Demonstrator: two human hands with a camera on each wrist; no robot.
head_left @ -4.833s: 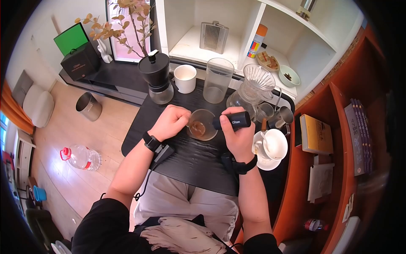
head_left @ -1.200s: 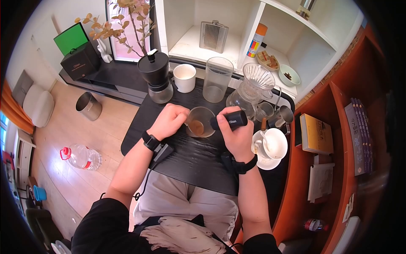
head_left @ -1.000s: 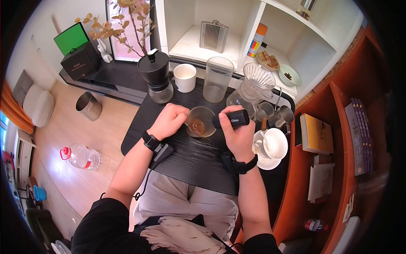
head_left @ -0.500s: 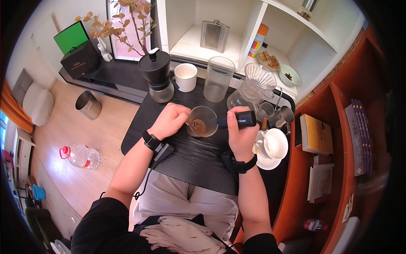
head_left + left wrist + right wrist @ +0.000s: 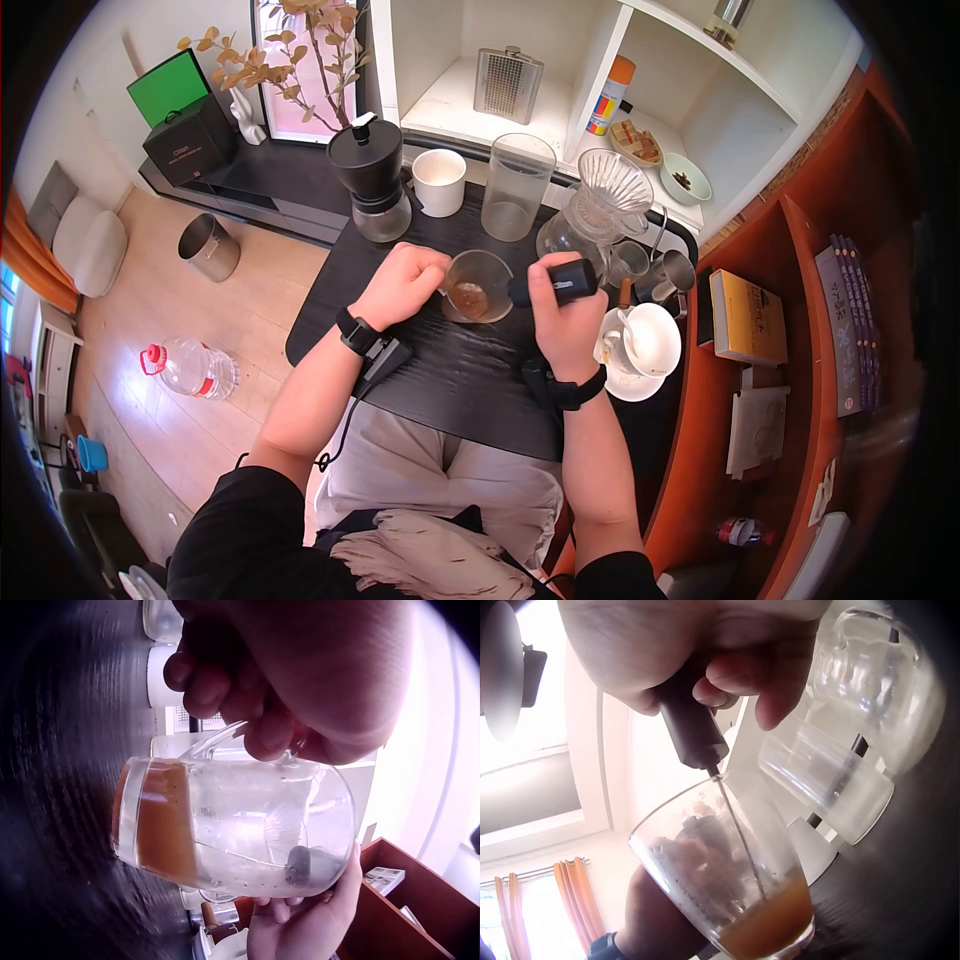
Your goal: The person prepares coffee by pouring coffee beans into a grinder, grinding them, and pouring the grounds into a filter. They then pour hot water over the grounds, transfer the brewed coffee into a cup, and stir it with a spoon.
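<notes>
A clear glass mug [image 5: 478, 287] with brown liquid in its bottom stands on the black table [image 5: 450, 370]. My left hand [image 5: 402, 284] grips its handle; the curled fingers show in the left wrist view around the handle [image 5: 217, 740]. My right hand [image 5: 570, 325] holds a black handheld frother [image 5: 565, 284] at the mug's rim. In the right wrist view its thin metal shaft [image 5: 739, 832] slants down inside the mug, reaching the brown liquid [image 5: 769, 922]. The shaft's tip is hidden in the liquid.
Behind the mug stand a black grinder [image 5: 370, 180], a white cup [image 5: 438, 183], a tall glass [image 5: 518, 190] and a glass dripper [image 5: 612, 190]. A white cup on a saucer [image 5: 635, 387] and metal cups [image 5: 668, 275] are at the right, beside a red-brown shelf [image 5: 690, 400].
Compared with half a second ago, my right hand and the frother have shifted slightly left and the frother is tilted more. My left hand stays on the mug's handle.
</notes>
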